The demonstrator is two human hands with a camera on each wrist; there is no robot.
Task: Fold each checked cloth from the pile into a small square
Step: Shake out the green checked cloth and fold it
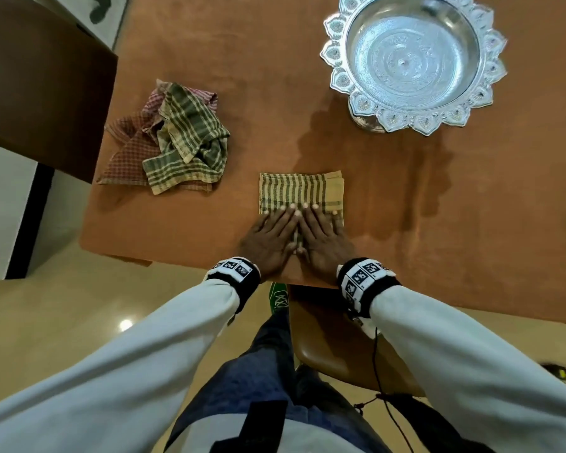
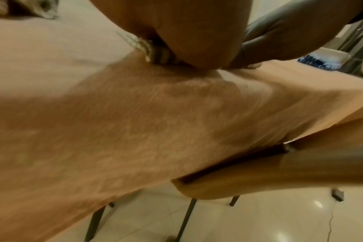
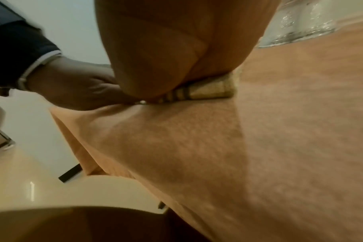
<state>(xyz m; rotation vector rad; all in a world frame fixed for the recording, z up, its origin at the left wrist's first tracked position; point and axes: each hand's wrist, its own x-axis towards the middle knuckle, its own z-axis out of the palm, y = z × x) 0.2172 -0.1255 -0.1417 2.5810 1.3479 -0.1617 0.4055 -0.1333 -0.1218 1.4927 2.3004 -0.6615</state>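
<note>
Sleeves (image 1: 144, 348) and wrist bands fill the bottom of the head view; beyond them both hands lie flat on the folded cloth (image 1: 299, 191) at the near table (image 1: 406, 223) edge. Left hand (image 1: 270, 235) and right hand (image 1: 322, 237) sit side by side, fingers straight and close together, pressing the near half of the cloth, nothing gripped. Green-and-cream cloth already reads as a compact, roughly square stack, so I'd judge this one at the final smoothing stage. Pile (image 1: 174, 138) sits well apart to the far left, with at least one green checked cloth and a reddish one crumpled, so most of the task looks left. Silver bowl (image 1: 412, 60) sits far right, well away. Hidden: near half of the cloth under the palms, layer count, how many cloths are in the pile. Wrist views are blurred, mostly palm and tabletop; only a cloth edge shows.
</note>
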